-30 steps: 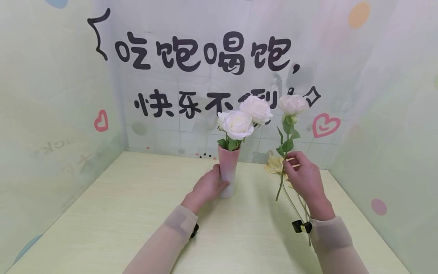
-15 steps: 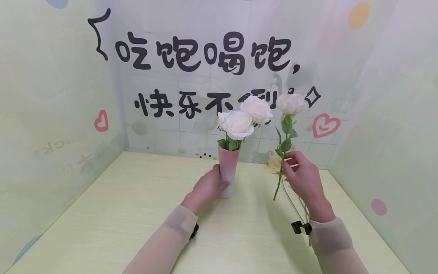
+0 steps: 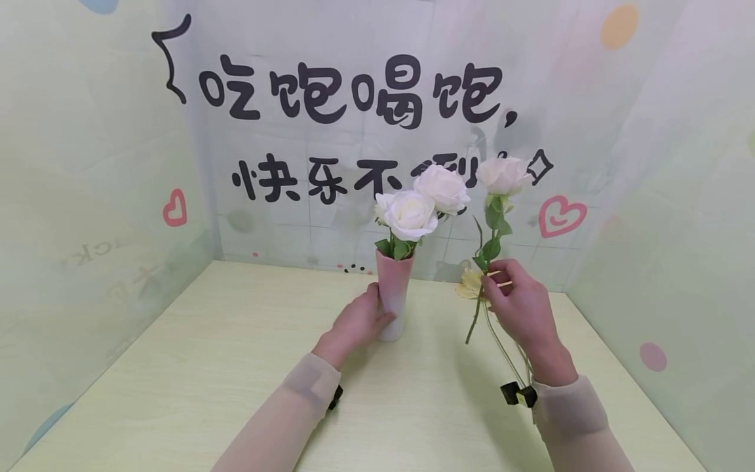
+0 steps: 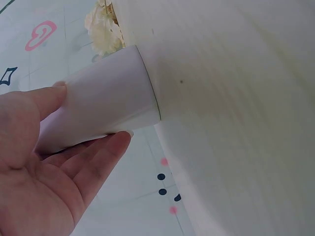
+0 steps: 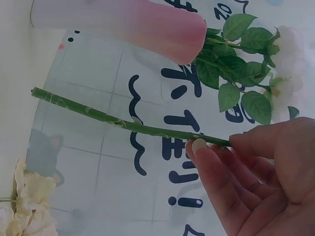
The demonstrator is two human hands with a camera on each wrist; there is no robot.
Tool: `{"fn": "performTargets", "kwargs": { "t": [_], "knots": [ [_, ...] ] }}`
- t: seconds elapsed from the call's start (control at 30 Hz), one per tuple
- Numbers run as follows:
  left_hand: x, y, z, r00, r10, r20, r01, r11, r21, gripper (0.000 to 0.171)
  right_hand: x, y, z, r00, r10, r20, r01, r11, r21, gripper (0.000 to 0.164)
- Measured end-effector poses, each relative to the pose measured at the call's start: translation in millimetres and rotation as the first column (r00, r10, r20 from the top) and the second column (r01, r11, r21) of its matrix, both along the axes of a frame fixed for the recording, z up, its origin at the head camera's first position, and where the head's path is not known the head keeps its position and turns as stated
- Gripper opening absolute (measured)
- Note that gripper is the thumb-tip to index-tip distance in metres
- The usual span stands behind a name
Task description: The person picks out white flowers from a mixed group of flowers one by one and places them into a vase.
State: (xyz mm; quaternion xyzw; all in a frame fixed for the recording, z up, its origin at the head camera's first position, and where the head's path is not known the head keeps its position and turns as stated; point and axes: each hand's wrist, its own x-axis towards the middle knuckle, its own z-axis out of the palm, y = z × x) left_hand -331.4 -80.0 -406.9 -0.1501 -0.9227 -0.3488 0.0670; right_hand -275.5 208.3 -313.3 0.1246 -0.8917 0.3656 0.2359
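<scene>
A vase (image 3: 394, 282), pink at the top and fading to white, stands upright on the table with white roses (image 3: 413, 213) in it. My left hand (image 3: 356, 321) grips its lower part from the left; in the left wrist view the thumb and fingers (image 4: 106, 152) lie on either side of the white base. To the right, my right hand (image 3: 525, 308) pinches the green stem (image 5: 118, 122) of a single white rose (image 3: 503, 176). That rose is held upright, bloom on top, its stem end hanging free above the table and apart from the vase.
Pale yellow flowers (image 3: 470, 284) with long thin stems lie on the table (image 3: 194, 367) at the right, partly hidden behind my right hand and wrist. Printed sheets with black lettering (image 3: 389, 92) wall in the back and both sides.
The rose in my right hand has shifted slightly to the left, its stem end swinging left and its bloom rising a little. My left hand and the vase have stayed still.
</scene>
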Motion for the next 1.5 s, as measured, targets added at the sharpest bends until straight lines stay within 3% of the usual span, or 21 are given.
{"fn": "performTargets", "kwargs": {
  "t": [0.57,1.0,1.3,1.5],
  "knots": [
    [0.5,-1.4,-1.3,1.000,-0.005,-0.015,0.005,1.000,-0.012,0.071,5.2,-6.2,2.5,1.000,0.016,-0.003,-0.016,1.000,-0.017,0.024],
    [-1.3,-2.3,-4.2,0.999,-0.015,-0.035,0.015,1.000,0.004,0.068,9.6,-12.7,10.5,0.996,0.080,-0.033,-0.082,0.994,-0.069,0.026],
    [-1.1,-0.8,-1.2,1.000,-0.005,-0.017,0.005,1.000,0.003,0.067,5.5,-20.3,38.5,0.988,0.124,-0.093,-0.137,0.979,-0.149,0.030],
    [0.8,-0.5,-0.3,1.000,-0.003,-0.012,0.003,1.000,0.001,0.067,0.6,-30.2,56.4,0.979,0.110,-0.169,-0.149,0.960,-0.238,0.033]
  ]
}}
